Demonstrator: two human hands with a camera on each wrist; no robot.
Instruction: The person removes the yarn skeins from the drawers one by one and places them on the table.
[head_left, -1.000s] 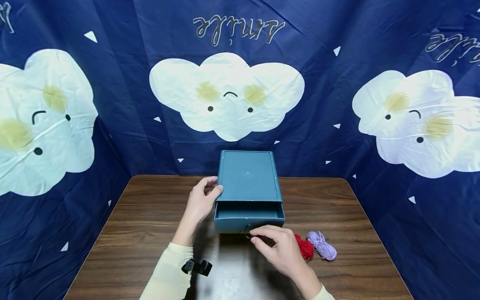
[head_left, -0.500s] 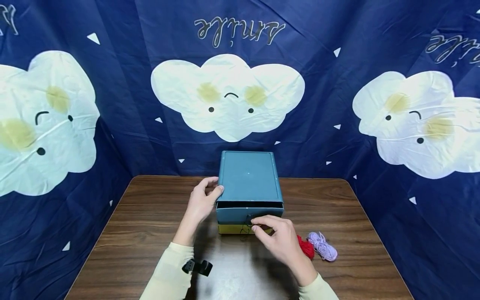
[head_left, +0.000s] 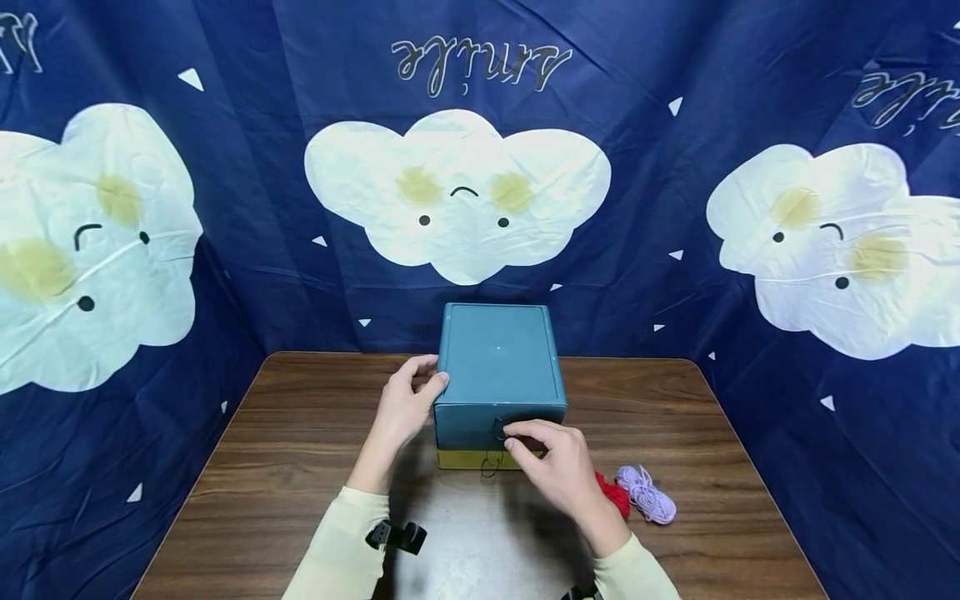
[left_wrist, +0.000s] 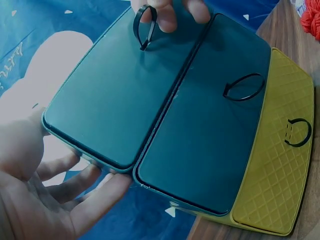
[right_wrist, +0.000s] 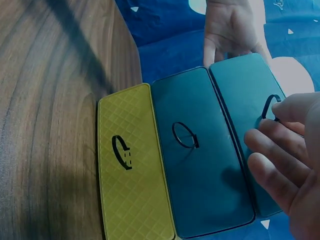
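- My left hand rests against the left side of the teal drawer box, thumb on its upper edge and straight fingers spread along its wall; this grip is open, holding nothing.
- My right hand is at the front of the box, thumb and forefinger pinching the black ring pull of the top drawer.
- The top drawer sits flush with the box front, just above centre of the head view.
- Below it lie a second teal drawer with its own ring pull and a yellow bottom drawer with a black handle.
- The box stands at the far middle of the wooden worktop, against the blue cloud-print backdrop.
- A red yarn bundle and a lilac yarn bundle lie touching each other, lower right of the box, just beside my right wrist.
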